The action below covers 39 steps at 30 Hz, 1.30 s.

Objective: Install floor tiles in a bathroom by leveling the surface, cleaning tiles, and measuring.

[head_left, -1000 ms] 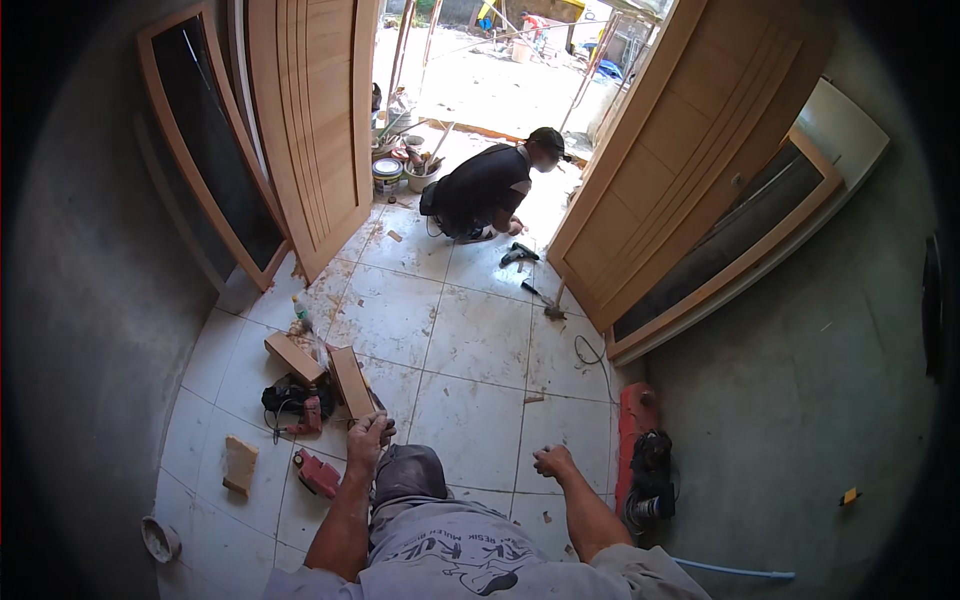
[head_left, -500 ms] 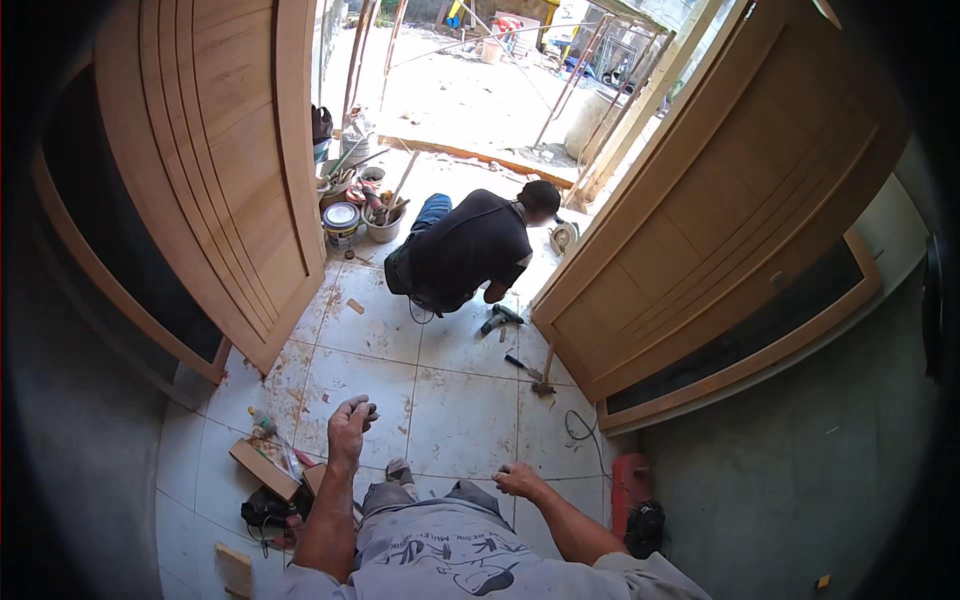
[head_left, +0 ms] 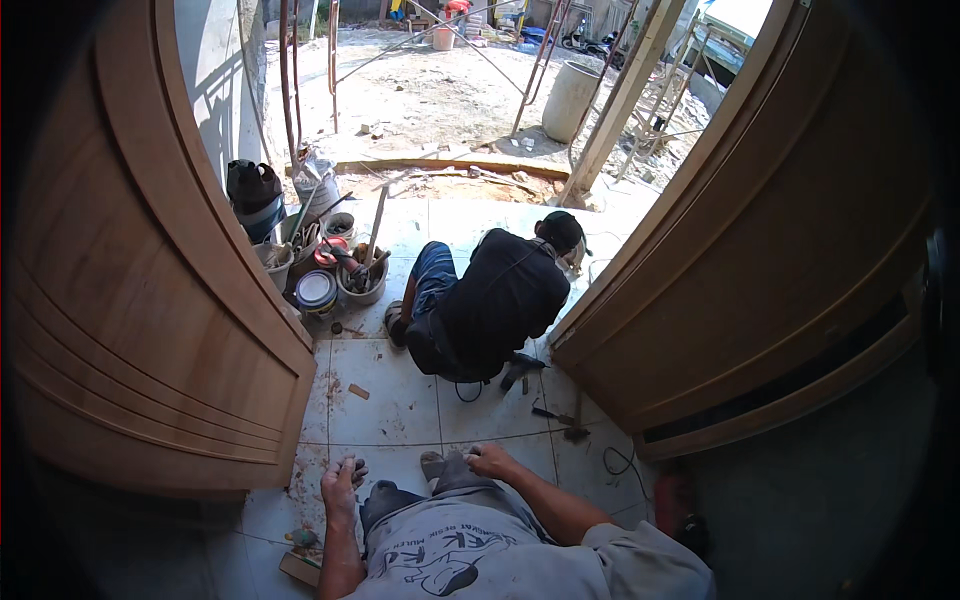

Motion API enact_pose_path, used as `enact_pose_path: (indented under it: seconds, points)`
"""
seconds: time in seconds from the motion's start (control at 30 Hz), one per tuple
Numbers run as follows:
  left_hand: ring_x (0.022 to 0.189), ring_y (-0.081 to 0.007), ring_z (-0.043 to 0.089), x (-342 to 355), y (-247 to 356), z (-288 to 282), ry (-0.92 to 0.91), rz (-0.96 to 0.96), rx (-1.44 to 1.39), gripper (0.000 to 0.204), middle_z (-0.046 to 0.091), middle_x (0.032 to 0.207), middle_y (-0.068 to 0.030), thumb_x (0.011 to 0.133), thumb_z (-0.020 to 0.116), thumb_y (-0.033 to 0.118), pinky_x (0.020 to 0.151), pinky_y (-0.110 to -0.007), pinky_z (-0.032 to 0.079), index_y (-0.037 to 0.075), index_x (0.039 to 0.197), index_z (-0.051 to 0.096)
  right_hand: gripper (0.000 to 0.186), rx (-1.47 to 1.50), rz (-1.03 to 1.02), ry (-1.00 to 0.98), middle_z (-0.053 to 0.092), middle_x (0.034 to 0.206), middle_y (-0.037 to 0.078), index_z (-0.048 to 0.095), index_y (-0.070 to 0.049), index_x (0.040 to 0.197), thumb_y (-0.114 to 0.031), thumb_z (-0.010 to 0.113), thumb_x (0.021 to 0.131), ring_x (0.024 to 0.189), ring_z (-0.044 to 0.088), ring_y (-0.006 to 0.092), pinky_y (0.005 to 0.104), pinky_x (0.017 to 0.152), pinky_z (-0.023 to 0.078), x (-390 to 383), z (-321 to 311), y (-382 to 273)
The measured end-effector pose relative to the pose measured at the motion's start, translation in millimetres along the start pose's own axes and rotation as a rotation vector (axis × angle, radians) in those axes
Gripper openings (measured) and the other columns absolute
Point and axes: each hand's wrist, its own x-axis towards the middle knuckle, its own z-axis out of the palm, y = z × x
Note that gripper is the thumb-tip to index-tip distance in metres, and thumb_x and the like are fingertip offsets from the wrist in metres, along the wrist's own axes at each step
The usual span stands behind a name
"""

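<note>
My left hand (head_left: 340, 478) is held beside my left leg at the bottom, fingers curled; what it holds, if anything, is too small to make out. My right hand (head_left: 487, 460) has its fingers bent by my right thigh, their contents hidden. Just ahead, a co-worker (head_left: 495, 300) in a dark top crouches in the doorway, back toward me. A dark power drill (head_left: 520, 370) lies by the co-worker, with a hammer (head_left: 574, 425) and a black-handled tool (head_left: 550, 415) on the tiles nearer me.
Two wooden door leaves (head_left: 160, 290) (head_left: 740, 250) flank the opening. Buckets of tools (head_left: 362, 280) and paint cans (head_left: 316, 290) stand at left. A loose cable (head_left: 620, 460) lies at right. Outside are scaffold poles (head_left: 522, 80) and a concrete cylinder (head_left: 570, 100).
I have moved forward toward the doorway, and the doors now sit closer on each side. My right hand has come inward to my thigh. The co-worker has turned further away from me.
</note>
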Motion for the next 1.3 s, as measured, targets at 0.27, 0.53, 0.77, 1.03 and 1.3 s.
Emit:
enact_pose_path:
  seconds: [0.27,0.53,0.77,1.03,1.3]
  points:
    - [0.076,-0.0098,0.058,190.8,107.8,23.8,-0.097,0.097,0.04,0.028,0.062,0.091,-0.0068,0.09,0.052,0.02,0.067,-0.023,0.045,-0.001,0.108,0.056,0.035,-0.061,-0.164,0.138,0.062,0.089,0.02,0.062,0.001,0.091,-0.032,0.054,0.082,0.089,0.059,0.0353,0.0416,0.08,0.045,127.3,-112.1,-166.9]
    - [0.084,-0.0122,0.059,350.7,201.4,73.0,-0.453,0.033,0.3,0.034,0.063,0.095,-0.0096,0.087,0.055,0.02,0.075,-0.025,0.046,-0.003,0.112,0.055,0.032,0.475,0.177,0.02,0.063,0.077,0.01,0.059,0.003,0.094,-0.028,0.052,0.086,0.069,0.059,0.0165,0.0288,0.062,0.047,249.4,-112.7,-282.5]
    - [0.086,-0.013,0.057,465.5,292.3,47.8,-0.423,0.117,0.368,0.037,0.062,0.095,-0.0071,0.087,0.057,0.023,0.078,-0.026,0.044,-0.002,0.114,0.055,0.033,0.261,-0.11,-0.045,0.063,0.081,0.012,0.061,0.0,0.097,-0.029,0.052,0.085,0.076,0.06,0.02,0.0329,0.07,0.047,311.7,-108.2,-362.6]
    - [0.086,-0.0119,0.058,503.1,279.9,34.7,-0.284,0.071,0.287,0.035,0.062,0.099,-0.0058,0.089,0.054,0.027,0.074,-0.026,0.043,0.003,0.114,0.055,0.033,0.364,-0.055,-0.017,0.063,0.078,0.009,0.06,0.004,0.097,-0.027,0.053,0.085,0.068,0.059,0.0144,0.0276,0.065,0.047,364.5,-165.9,-352.7]
    - [0.081,-0.0111,0.059,527.6,265.9,64.8,-0.313,-0.102,0.317,0.035,0.063,0.096,-0.0068,0.088,0.055,0.027,0.07,-0.024,0.043,0.003,0.114,0.055,0.031,0.529,0.044,0.045,0.063,0.076,0.008,0.06,0.005,0.094,-0.025,0.054,0.085,0.067,0.059,0.0129,0.0266,0.06,0.047,422.5,-215.8,-354.0]
